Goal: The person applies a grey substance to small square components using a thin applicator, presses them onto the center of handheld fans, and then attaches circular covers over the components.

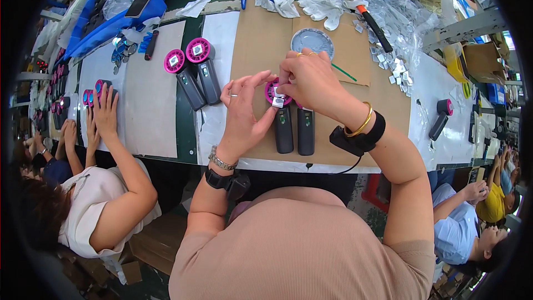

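Two handheld fans with dark grey handles lie side by side in front of me. My left hand (244, 111) grips the pink rim of the left fan (283, 130) between thumb and fingers. By its thumb tip is a small silver-white square piece (278, 101) over the fan's face. From the right, my right hand (311, 80) reaches over the same pink head, fingertips pinched at a pale square piece (278, 91). The right fan (305, 130) lies untouched, its head mostly hidden under my right hand.
Two finished-looking pink-headed fans (208, 78) lie to the left. Behind my hands stand a round grey dish (312, 43), a green stick (344, 72), white gloves (319, 3) and an orange-and-black tool (375, 28). Loose silver squares (398, 72) spread at right. Co-workers sit on both sides.
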The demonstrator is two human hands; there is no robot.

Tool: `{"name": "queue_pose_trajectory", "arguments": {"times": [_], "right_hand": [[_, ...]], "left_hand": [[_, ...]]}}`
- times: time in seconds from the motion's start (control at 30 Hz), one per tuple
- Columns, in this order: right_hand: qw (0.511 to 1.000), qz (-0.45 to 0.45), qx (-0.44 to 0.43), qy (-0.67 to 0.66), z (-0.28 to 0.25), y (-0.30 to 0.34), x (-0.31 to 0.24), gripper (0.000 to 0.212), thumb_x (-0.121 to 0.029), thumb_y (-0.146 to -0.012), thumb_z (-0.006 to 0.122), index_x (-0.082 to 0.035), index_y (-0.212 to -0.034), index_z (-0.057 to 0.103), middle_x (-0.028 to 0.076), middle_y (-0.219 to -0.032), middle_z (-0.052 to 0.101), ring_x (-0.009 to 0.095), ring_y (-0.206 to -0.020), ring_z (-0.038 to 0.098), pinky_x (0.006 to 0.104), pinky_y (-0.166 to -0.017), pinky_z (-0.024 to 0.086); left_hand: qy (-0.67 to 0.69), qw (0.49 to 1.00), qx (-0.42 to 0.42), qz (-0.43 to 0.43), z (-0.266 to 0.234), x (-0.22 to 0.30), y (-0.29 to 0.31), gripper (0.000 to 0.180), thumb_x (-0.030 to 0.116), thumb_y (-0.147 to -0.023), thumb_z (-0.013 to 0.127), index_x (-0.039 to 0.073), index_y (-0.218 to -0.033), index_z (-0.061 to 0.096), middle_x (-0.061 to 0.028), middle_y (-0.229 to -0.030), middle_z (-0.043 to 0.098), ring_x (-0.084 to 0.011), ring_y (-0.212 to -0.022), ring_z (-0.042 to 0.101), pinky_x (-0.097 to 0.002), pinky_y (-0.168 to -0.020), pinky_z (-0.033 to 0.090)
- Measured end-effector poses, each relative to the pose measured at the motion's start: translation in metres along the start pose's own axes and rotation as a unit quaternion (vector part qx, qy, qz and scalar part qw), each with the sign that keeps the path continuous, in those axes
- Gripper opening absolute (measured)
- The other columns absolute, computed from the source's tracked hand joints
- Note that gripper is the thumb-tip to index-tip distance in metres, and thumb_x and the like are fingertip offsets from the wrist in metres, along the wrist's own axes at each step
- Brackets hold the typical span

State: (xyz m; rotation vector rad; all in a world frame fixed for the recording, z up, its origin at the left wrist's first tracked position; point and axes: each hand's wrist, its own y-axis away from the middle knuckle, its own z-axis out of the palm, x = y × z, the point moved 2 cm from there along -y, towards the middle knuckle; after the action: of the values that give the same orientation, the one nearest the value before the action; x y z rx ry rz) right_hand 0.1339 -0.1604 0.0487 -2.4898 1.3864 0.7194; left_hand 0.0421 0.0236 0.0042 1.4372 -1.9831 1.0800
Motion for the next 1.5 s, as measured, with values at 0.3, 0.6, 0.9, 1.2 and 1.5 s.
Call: {"name": "queue_pose_trajectory", "arguments": {"times": [0.3,0.6,0.9,1.2,1.5], "right_hand": [[1.000,0.011,-0.014,0.000,-0.004,-0.003,0.003,0.024,-0.026,-0.083,0.097,-0.012,-0.083,0.077,0.002,-0.096,0.074,0.029,-0.103,0.065,0.0444,-0.091,0.040],[0.981,-0.076,0.165,-0.075,-0.026,0.090,0.011,0.030,-0.020,-0.084,0.096,-0.012,-0.102,0.072,0.002,-0.103,0.072,0.030,-0.108,0.065,0.0448,-0.097,0.043],[0.963,-0.124,0.234,0.057,-0.016,0.096,0.018,0.034,-0.019,-0.085,0.094,-0.015,-0.108,0.070,0.001,-0.111,0.071,0.025,-0.109,0.067,0.0438,-0.097,0.042],[0.946,-0.181,0.217,0.158,-0.012,0.090,0.023,0.021,-0.015,-0.089,0.088,-0.015,-0.108,0.080,-0.001,-0.111,0.072,0.019,-0.108,0.068,0.0430,-0.100,0.041],[0.963,-0.158,0.166,0.139,-0.023,0.078,0.019,0.020,-0.015,-0.089,0.087,-0.015,-0.108,0.081,-0.001,-0.111,0.072,0.021,-0.113,0.068,0.0448,-0.108,0.041]], "left_hand": [[-0.011,1.000,-0.005,0.003,0.003,-0.006,0.001,0.080,0.010,-0.085,0.083,0.012,-0.159,0.055,-0.0024,-0.150,0.070,-0.0251,-0.144,0.055,-0.0507,-0.129,0.021],[-0.034,0.999,0.018,0.034,-0.004,0.026,-0.001,0.084,0.016,-0.084,0.085,0.014,-0.163,0.056,-0.0038,-0.151,0.069,-0.0284,-0.148,0.053,-0.0526,-0.131,0.017],[-0.113,0.990,-0.035,0.078,0.019,0.048,-0.017,0.084,0.018,-0.086,0.089,0.016,-0.164,0.057,-0.0040,-0.147,0.071,-0.0289,-0.148,0.054,-0.0603,-0.131,0.012],[-0.118,0.989,-0.040,0.081,0.025,0.046,-0.022,0.086,0.018,-0.091,0.089,0.017,-0.168,0.051,0.0001,-0.139,0.078,-0.0261,-0.148,0.055,-0.0611,-0.131,0.009],[-0.118,0.989,-0.040,0.084,0.026,0.042,-0.024,0.090,0.017,-0.090,0.090,0.015,-0.169,0.047,0.0021,-0.136,0.080,-0.0248,-0.147,0.056,-0.0639,-0.132,0.006]]}}
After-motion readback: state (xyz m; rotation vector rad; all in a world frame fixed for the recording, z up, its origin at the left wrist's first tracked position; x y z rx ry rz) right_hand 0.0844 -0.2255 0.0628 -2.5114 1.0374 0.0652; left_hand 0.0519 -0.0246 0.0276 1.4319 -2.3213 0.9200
